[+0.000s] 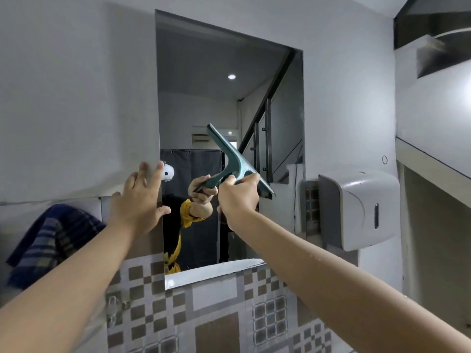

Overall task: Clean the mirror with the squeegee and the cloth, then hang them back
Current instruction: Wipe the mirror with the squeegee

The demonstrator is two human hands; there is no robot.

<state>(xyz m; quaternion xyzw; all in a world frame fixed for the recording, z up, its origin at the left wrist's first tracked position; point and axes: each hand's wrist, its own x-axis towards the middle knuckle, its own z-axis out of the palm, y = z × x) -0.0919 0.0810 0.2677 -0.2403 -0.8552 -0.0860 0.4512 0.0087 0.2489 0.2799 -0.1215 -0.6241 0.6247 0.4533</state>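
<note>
**Squeegee up at the glass, blade running on a slant**

The right hand (238, 197) is clenching the handle of the teal squeegee (235, 161), holding it in front of the lower middle of the mirror (229, 72). The blade's long axis is tilting from upper left down to lower right, with the handle dropping toward the fist; whether the rubber edge is touching the glass I cannot tell. The left hand (139, 200) is spreading open, fingers released, pressing flat at the mirror's left edge where glass meets wall. So the right hand is the working one, and most of the uncleared glass is lying above the blade. A striped cloth (51, 240) is hanging off to the left, well apart from both hands, nearer the left arm. My read: the blade needs levelling before a clean pull.
</note>
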